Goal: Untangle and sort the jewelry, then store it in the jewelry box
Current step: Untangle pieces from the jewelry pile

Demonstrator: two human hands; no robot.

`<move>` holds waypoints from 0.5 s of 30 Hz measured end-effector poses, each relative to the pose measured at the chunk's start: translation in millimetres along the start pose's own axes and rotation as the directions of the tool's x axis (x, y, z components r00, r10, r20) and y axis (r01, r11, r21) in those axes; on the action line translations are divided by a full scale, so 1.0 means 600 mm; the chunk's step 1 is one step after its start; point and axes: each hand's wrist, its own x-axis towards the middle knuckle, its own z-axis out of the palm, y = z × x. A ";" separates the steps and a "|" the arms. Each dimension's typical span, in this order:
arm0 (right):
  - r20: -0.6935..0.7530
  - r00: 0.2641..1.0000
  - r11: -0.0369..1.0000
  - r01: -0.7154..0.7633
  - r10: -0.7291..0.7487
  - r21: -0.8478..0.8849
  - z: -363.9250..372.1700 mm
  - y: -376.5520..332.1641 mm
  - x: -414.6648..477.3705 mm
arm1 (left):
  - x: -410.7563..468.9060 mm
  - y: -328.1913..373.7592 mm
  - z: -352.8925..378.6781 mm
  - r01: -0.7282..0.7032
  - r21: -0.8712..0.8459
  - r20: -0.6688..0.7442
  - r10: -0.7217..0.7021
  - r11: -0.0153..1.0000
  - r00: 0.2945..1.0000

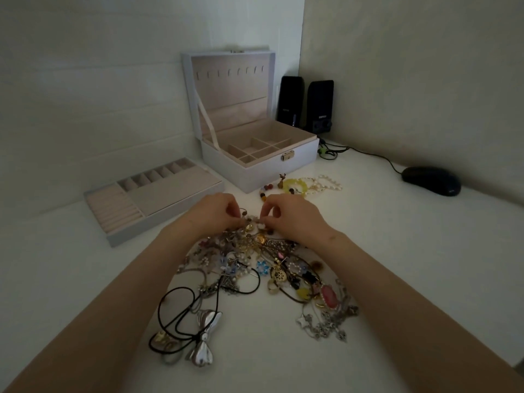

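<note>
Both hands are at the far edge of the jewelry pile (255,268), working close together. The left hand (218,211) and the right hand (289,219) each pinch a small beaded piece (252,221) with curled fingertips, almost touching over it. The pile sprawls down the middle of the white table (411,251), with a silver bow (204,338) on black cord at its near end.

Open tabletop lies to the left of the pile, and more to the right, running out to a black mouse (431,181). The walls meet in a corner behind two black speakers (304,103).

The jewelry box (255,165) stands beyond the hands with its lid upright, and pale lining shows in the divided compartments in view. Its lift-out tray (147,205) sits to the left, just beside the box, showing ring rolls and a row of small slots. A few bead bracelets (300,185) lie just in front of the box, apart from the pile.
</note>
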 end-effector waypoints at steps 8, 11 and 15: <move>-0.027 0.999 0.954 -0.031 0.041 0.297 -0.005 0.001 -0.006 | -0.015 0.012 -0.004 -0.105 -0.335 -0.156 0.055 0.936 0.986; -0.018 0.996 0.795 -0.057 0.086 0.605 -0.020 0.005 -0.007 | -0.018 0.021 -0.009 -0.127 -0.647 -0.163 0.026 0.752 0.986; -0.008 0.991 0.501 -0.059 0.131 0.863 -0.038 0.004 -0.010 | -0.020 0.029 -0.014 -0.141 -0.790 -0.180 -0.006 0.597 0.984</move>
